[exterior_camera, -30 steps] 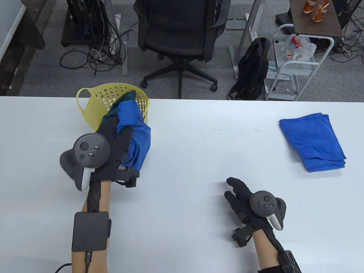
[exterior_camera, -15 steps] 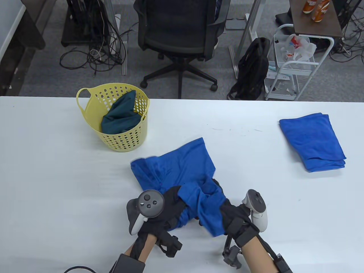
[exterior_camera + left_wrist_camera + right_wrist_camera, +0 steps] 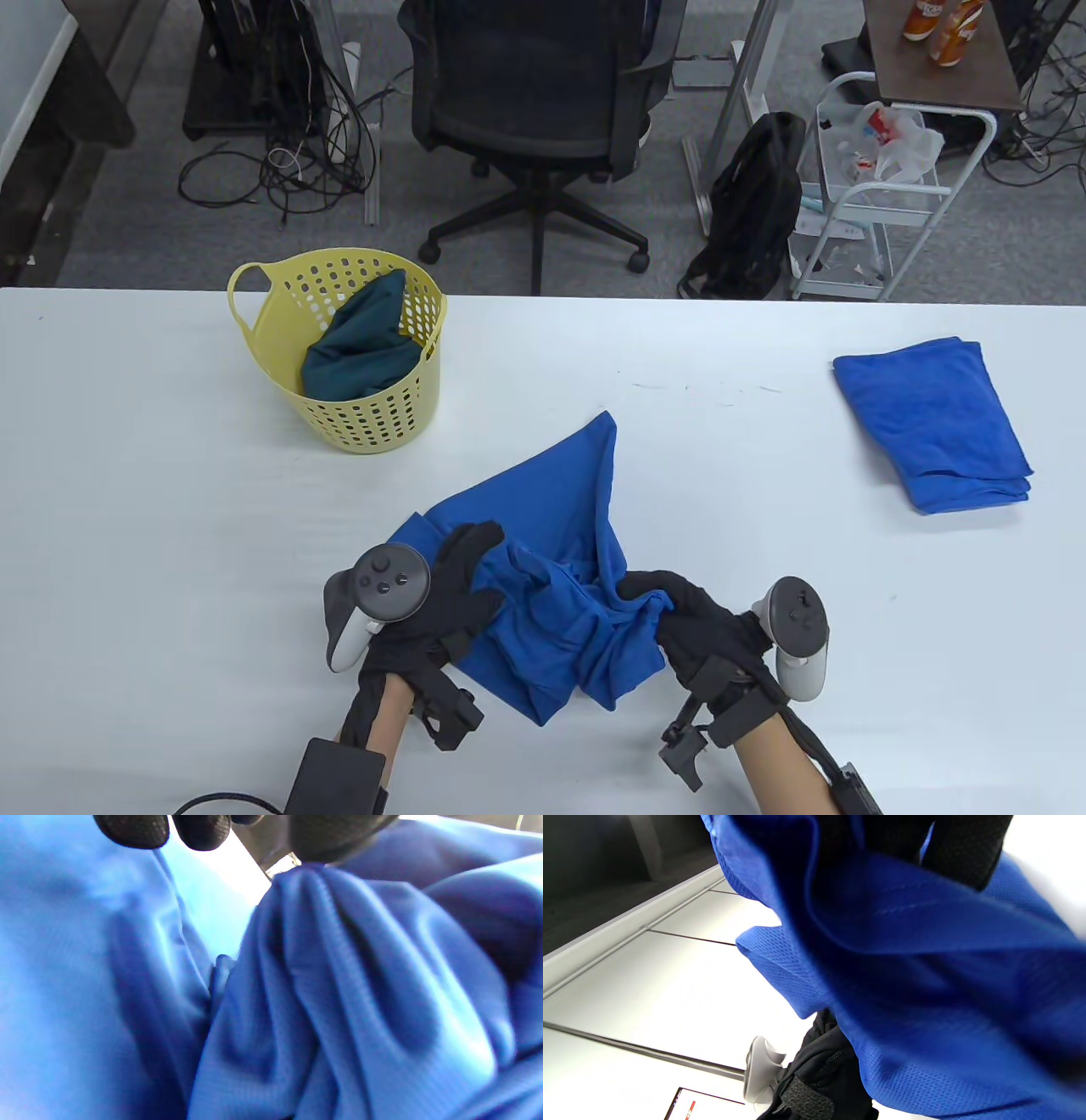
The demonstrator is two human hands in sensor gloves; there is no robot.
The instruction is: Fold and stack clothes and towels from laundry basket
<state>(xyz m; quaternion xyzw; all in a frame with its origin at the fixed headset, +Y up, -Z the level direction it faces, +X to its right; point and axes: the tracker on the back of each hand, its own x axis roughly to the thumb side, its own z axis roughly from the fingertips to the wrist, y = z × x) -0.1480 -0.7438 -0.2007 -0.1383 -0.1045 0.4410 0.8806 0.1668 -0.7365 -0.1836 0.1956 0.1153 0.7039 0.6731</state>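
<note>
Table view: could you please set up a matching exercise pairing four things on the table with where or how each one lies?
Things:
1. blue garment
2. teal cloth
3. folded towel
4. basket

States:
A. lies folded and alone near the table's right end
B. stands at the table's far left, holding one item
C. sits bunched inside the yellow container
D. lies crumpled at the near edge, gripped by left hand and right hand

Pairs: 1-D, 2-C, 3-A, 4-B

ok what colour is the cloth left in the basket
Dark teal cloth, in the yellow basket; it shows best in the table view.
</note>
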